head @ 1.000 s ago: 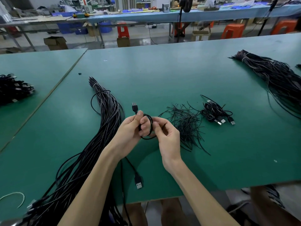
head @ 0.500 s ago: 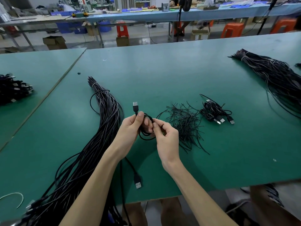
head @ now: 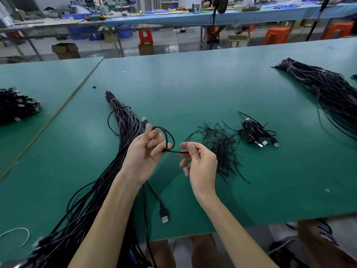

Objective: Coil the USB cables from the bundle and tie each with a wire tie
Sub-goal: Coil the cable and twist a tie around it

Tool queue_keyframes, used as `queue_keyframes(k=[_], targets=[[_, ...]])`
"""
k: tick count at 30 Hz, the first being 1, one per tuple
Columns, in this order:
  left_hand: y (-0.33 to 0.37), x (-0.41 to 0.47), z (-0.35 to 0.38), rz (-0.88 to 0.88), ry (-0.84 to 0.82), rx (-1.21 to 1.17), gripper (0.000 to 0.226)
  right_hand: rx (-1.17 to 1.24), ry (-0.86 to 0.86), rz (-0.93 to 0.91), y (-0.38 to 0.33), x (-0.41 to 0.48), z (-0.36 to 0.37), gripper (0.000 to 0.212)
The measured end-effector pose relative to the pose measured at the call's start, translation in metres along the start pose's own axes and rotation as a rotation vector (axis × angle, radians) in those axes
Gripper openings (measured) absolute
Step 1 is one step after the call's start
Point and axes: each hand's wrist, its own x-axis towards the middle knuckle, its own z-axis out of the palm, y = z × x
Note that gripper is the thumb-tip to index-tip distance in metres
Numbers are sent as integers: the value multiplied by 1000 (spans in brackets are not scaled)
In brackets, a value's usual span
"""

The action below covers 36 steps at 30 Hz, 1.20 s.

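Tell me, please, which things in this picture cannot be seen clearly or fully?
All in the head view:
- The lower part of the coiled cable is hidden by the fingers of the left hand, so its turns cannot be counted.
- The thin strand pinched by the right hand is too small: wire tie or cable, I cannot tell.
- The cable bundle is cut off by the bottom edge.
- The dark pile is cut off by the left edge.

Cable bundle (head: pixel 123 120) left, wire ties (head: pixel 220 144) right of hands, on table (head: pixel 193 84)
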Motion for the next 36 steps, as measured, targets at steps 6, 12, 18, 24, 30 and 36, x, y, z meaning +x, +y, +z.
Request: queue_keyframes(k=[6, 12, 18, 24, 30, 36], targets=[[2, 0, -2, 97, 126, -14, 41, 109, 33, 42, -2, 1, -9, 27], [-4, 4, -4, 38, 208, 64, 34, 43, -71, 6, 0, 0, -4, 25], [-13, 2, -1, 25, 209, 361, 37, -79, -176, 5, 0, -1, -1, 34], [-14, -1, 5, -8, 132, 434, 37, -180, -199, -4, 4, 1, -1, 26], [-14, -2, 4, -33, 63, 322, 33, -146, -164, 33, 7, 4, -1, 24], [-16, 0, 3, -52, 122, 316, 32, -105, -135, 26, 9, 5, -1, 19]])
